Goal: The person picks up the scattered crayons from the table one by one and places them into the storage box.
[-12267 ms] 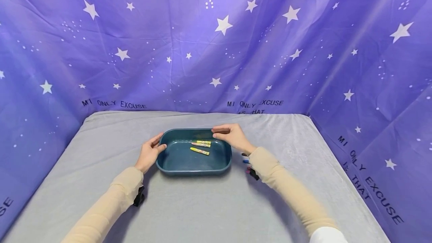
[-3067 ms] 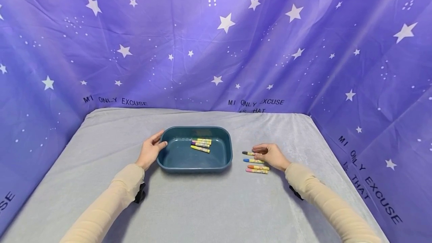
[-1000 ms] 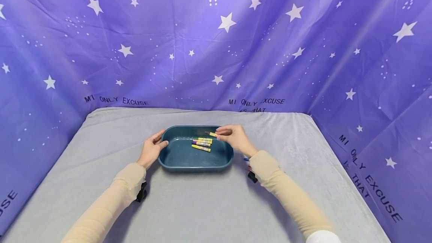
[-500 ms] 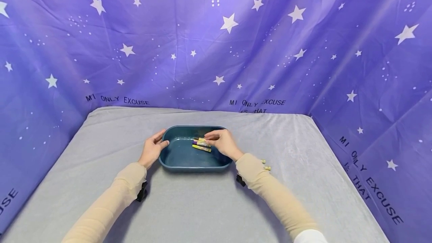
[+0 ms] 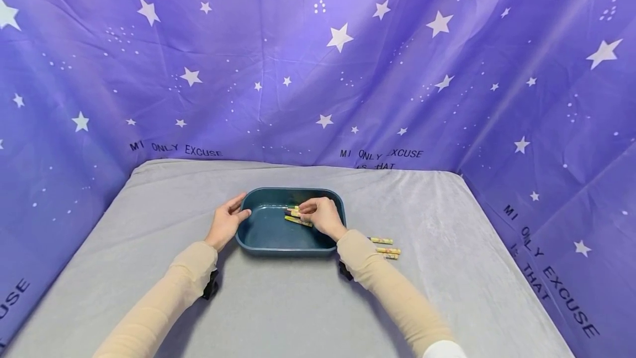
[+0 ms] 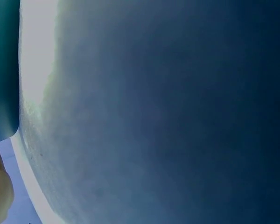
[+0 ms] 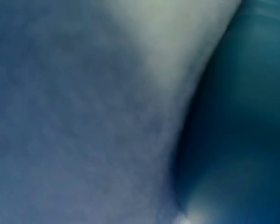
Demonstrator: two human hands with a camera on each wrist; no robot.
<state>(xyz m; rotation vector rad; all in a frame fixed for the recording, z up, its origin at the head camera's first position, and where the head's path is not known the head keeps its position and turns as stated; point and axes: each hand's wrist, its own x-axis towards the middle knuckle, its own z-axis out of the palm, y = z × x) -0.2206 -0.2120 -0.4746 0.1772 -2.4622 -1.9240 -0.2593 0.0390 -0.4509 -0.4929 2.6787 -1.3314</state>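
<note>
A dark teal plastic tub [image 5: 268, 236] sits on the grey cloth in the head view. My left hand [image 5: 224, 224] grips its left end, thumb over the rim and fingers along the outside. Reaching over the right side, my right hand [image 5: 324, 217] pinches a dark-tipped crayon [image 5: 293, 213] low inside the tub. A yellow crayon [image 5: 297, 221] lies just in front of it; other yellow-wrapped crayons behind are partly covered by the fingers. In the left wrist view the tub's wall [image 6: 3, 70] shows beside a fingertip [image 6: 0, 196]. The right wrist view has the tub's side [image 7: 242, 116], blurred.
Right of the tub, a few more crayons [image 5: 388, 250] lie on the cloth [image 5: 278, 308], their left ends hidden by the right sleeve [image 5: 387, 286]. A purple star-printed curtain [image 5: 298, 59] hangs around the back and sides of the table.
The right hand has carried the dark-tipped crayon from the cloth over the tub's right rim, then left and down among the other crayons. The left hand keeps its grip on the tub.
</note>
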